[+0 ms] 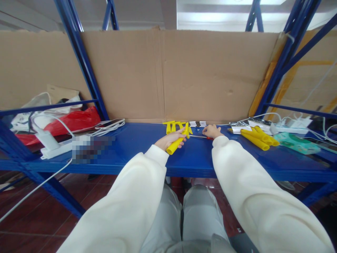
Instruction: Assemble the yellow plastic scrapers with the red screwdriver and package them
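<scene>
Yellow tube [173, 147], grasped by left hand [170, 139]; slim rod [198, 136], lying crosswise, nearer right hand [212, 131], whose grip cannot be told.

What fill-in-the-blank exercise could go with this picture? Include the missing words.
1. The left hand grips a tube whose colour is ____.
2. The shelf beneath both hands is painted ____.
3. The tall board behind the shelf is made of ____.
4. The red bag lies to the ____ of both hands.

Missing words: yellow; blue; cardboard; left.
</scene>
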